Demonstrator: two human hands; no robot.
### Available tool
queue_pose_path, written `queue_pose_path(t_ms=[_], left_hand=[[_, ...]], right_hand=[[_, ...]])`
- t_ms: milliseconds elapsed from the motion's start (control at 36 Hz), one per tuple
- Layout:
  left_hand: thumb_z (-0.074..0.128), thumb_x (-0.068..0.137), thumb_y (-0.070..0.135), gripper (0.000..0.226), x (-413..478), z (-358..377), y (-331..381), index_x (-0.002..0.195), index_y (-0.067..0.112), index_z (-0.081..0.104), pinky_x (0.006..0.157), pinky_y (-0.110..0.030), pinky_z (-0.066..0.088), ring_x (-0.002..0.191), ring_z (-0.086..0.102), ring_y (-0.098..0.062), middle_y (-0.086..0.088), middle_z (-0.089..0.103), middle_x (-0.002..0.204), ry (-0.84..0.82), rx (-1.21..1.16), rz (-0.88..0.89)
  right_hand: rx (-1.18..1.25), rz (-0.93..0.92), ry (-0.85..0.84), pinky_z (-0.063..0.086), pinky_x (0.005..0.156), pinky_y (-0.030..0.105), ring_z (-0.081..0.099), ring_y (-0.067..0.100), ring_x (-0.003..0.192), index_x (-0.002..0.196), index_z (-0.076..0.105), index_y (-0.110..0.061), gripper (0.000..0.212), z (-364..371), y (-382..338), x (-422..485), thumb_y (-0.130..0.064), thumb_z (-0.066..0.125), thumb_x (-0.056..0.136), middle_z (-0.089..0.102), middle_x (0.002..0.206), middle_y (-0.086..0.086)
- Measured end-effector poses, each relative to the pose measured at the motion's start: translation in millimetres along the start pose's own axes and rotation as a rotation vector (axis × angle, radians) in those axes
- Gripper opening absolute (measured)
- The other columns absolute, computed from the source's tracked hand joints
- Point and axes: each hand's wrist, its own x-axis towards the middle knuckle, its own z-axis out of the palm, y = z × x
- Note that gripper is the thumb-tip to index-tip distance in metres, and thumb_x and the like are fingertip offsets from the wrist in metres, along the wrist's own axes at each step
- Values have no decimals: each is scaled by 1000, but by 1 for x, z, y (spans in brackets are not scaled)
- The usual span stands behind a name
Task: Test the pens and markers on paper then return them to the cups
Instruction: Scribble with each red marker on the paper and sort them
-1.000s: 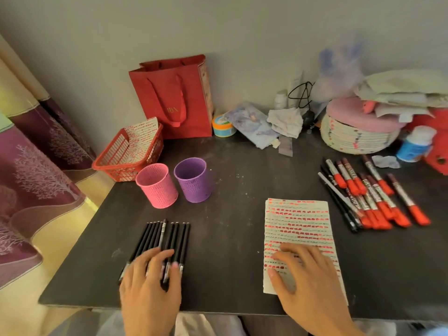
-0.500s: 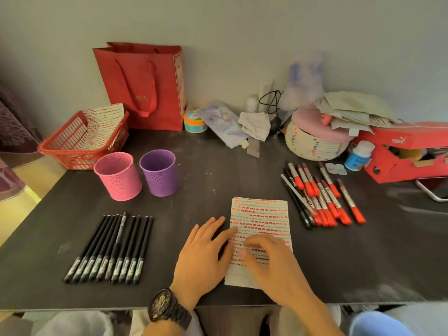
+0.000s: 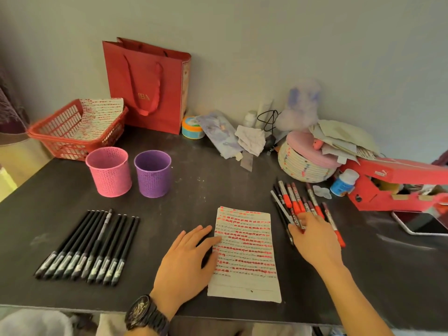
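Observation:
A sheet of paper (image 3: pixel 244 253) covered with rows of red marks lies on the dark table (image 3: pixel 194 195). My left hand (image 3: pixel 186 265) lies flat, fingertips pressing the paper's left edge. My right hand (image 3: pixel 315 241) rests with spread fingers on the lower ends of several red-capped markers (image 3: pixel 294 200) to the right of the paper; no grip shows. A row of several black pens (image 3: pixel 89 246) lies at the left. A pink cup (image 3: pixel 109 170) and a purple cup (image 3: pixel 152 173) stand empty behind them.
A red basket (image 3: pixel 60 137) holding marked paper sits at the back left, with a red gift bag (image 3: pixel 148 86) beside it. A woven lidded basket (image 3: pixel 305 163), a small bottle (image 3: pixel 344 183), a red shoebox (image 3: pixel 392 187) and a phone (image 3: pixel 421 223) crowd the right.
My left hand went from the black pens to the paper's left edge. My right hand left the paper and now touches the red markers. The view shifted to the right.

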Motion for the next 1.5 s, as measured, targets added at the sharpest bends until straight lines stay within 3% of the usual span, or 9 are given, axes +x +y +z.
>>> queue_pose_path(t_ms=[278, 417, 583, 667, 889, 1111, 1306, 1444, 1500], left_hand=[[31, 100, 58, 43, 1, 4, -2, 141, 51, 43, 117, -23, -5, 148, 14, 5, 28, 27, 157, 20, -45, -21], [28, 98, 61, 46, 1, 3, -1, 142, 51, 40, 118, -23, -5, 148, 14, 6, 28, 26, 158, 20, -61, -23], [24, 87, 81, 59, -2, -5, 3, 143, 65, 13, 122, -32, 16, 143, 24, 4, 35, 21, 155, 42, -152, -36], [27, 82, 89, 61, -5, -9, 6, 138, 72, 11, 113, -20, 22, 132, 24, 15, 42, 25, 147, 79, -185, 21], [40, 96, 59, 40, -12, -13, 4, 126, 44, 60, 93, -23, 49, 105, 56, 3, 23, 67, 113, 116, -179, 120], [30, 105, 54, 39, -16, -12, 8, 121, 36, 60, 79, -25, 50, 92, 56, -4, 19, 65, 100, 143, -121, 225], [19, 106, 54, 51, -16, -9, 12, 104, 30, 63, 86, -26, 44, 97, 51, -2, 20, 62, 102, 60, -141, 242], [22, 95, 67, 53, -16, -12, -2, 91, 37, 65, 87, -20, 46, 103, 58, 0, 23, 63, 103, 22, -551, -46], [24, 95, 65, 48, -16, -15, -2, 94, 38, 64, 85, -13, 43, 105, 58, 1, 28, 62, 106, 63, -537, -42]], right_hand=[[-114, -39, 2, 45, 67, 27, 55, 11, 86, 120, 62, -28, 24, 7, -3, 11, -40, 52, 101, 52, 98, -8], [287, -50, 44, 36, 56, 15, 56, -1, 70, 108, 61, -30, 9, 8, -12, -6, -34, 57, 100, 58, 84, -19], [977, -87, -143, 58, 66, 16, 74, 7, 86, 97, 66, -22, 9, 17, -54, -58, -15, 70, 92, 76, 92, -9], [1172, -95, -270, 60, 72, 21, 75, 14, 92, 94, 71, -21, 14, 27, -73, -83, -9, 75, 88, 78, 98, 1], [1136, -27, -299, 56, 69, 16, 72, 2, 90, 100, 76, -33, 33, 52, -93, -114, -50, 73, 72, 77, 92, -16], [1244, -58, -278, 50, 56, 20, 65, 10, 62, 88, 78, -28, 26, 57, -89, -117, -50, 73, 75, 73, 73, 1], [1314, -57, -249, 51, 58, 16, 66, 6, 65, 93, 78, -28, 26, 64, -88, -123, -48, 70, 80, 74, 77, -4], [1475, 80, -189, 50, 63, 28, 55, 12, 56, 90, 70, -20, 28, 60, -73, -110, -47, 65, 85, 62, 65, 1], [1467, 50, -189, 49, 62, 28, 55, 13, 57, 89, 72, -25, 23, 58, -71, -108, -48, 68, 91, 62, 67, 3]])
